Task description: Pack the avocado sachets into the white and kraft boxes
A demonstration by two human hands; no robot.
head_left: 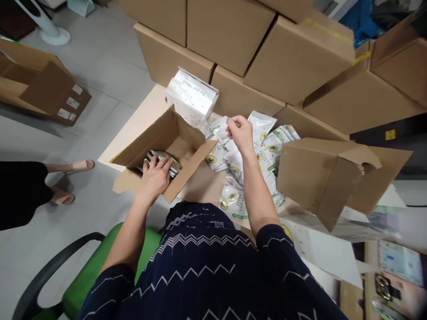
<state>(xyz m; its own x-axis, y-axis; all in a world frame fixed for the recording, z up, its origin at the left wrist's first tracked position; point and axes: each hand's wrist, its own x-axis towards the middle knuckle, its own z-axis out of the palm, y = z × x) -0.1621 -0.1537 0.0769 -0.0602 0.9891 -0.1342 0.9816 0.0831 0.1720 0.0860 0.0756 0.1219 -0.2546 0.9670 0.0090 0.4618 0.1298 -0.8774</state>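
My left hand (155,178) reaches into an open cardboard box (190,175). Its fingers are apart and lie over a stack of pouches (174,165) standing inside; how far they curl round the stack is hidden. Over a loose heap of white pouches (235,162) printed with avocados and "Super Meal", my right hand (240,133) is closed, thumb and fingertips pinched together. Whatever is between those fingertips, if anything, is too small to make out. One pouch (262,126) lies just right of this hand, at the back of the heap.
A white "Super Meal" carton (191,95) stands behind the open box. Large cardboard boxes (230,33) are stacked along the table's back. Another open box (320,173) sits right of the heap. A green chair (110,262) is behind me; a person's feet (75,166) show at left.
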